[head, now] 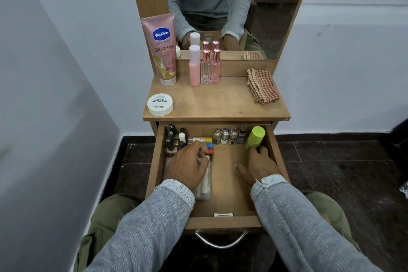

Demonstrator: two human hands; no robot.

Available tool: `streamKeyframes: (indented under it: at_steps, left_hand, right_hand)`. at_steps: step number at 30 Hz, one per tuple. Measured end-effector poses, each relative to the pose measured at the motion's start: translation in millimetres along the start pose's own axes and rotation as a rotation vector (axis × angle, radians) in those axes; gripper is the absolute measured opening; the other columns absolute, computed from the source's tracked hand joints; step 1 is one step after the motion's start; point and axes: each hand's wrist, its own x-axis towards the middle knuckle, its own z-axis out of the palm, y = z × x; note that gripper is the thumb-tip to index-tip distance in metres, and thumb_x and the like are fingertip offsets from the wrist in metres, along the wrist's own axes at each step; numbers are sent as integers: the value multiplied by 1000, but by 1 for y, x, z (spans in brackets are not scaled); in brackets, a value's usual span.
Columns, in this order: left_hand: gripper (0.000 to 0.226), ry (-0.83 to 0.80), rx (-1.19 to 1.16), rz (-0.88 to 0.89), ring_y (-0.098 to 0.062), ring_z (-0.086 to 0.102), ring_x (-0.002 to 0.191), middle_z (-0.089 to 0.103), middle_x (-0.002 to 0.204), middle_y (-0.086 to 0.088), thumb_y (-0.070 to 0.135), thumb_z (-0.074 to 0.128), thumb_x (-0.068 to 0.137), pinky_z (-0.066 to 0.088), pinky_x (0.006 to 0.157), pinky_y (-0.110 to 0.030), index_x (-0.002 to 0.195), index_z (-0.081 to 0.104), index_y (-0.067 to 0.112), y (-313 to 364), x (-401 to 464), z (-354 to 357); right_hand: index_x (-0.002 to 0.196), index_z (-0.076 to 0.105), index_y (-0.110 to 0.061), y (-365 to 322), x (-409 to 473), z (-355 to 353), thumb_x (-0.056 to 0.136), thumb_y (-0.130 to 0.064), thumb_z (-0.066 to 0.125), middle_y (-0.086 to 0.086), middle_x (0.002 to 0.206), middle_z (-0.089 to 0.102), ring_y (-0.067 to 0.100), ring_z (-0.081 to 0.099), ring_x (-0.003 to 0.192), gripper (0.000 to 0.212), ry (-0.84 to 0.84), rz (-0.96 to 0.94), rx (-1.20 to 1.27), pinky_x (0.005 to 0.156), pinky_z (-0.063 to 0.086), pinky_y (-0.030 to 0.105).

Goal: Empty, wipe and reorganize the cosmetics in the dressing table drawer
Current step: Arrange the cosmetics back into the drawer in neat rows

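Note:
The dressing table drawer (223,222) is pulled open over my lap. My left hand (187,165) is curled over small coloured tubes (202,140) at the left and hides part of a clear pouch (204,185). My right hand (258,165) lies flat on the drawer floor with the thumb spread, its fingertips touching the base of a lime-green bottle (256,137). Dark nail polish bottles (173,137) stand in the back left corner. A row of small jars and bottles (228,136) lines the back wall.
On the tabletop stand a pink Vaseline tube (162,51), a pink bottle (194,66) and two clear spray bottles (210,67), with a white jar (160,104) at the front left. A folded checked cloth (262,86) lies at the right. A mirror (265,17) rises behind.

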Motion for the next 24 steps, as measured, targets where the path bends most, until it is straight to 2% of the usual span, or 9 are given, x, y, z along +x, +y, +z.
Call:
streamKeyframes:
  at_steps: [10,18,24]
  left_hand:
    - [11,-9,2,-7,-3,60,78,61,92,15,28,59,90,54,69,-29,97,52,34,2,-1,-2]
    - [11,-22,-6,-26,-4,60,80,62,94,14,27,59,91,56,71,-31,98,53,32,4,-1,-2]
    - [11,-15,-5,-18,-4,59,78,62,94,12,25,59,90,51,68,-25,96,52,32,5,-2,-3]
  right_hand:
    - [139,34,-14,-2,14,0,87,-39,61,13,154,19,38,46,126,63,-30,-2,-14,103,43,45]
    - [143,28,-14,-1,16,1,87,-41,61,12,156,18,38,45,127,71,-35,-13,-14,103,43,46]
    - [143,28,-14,-2,16,0,87,-40,61,11,157,17,38,42,129,70,-35,-1,-7,105,41,47]
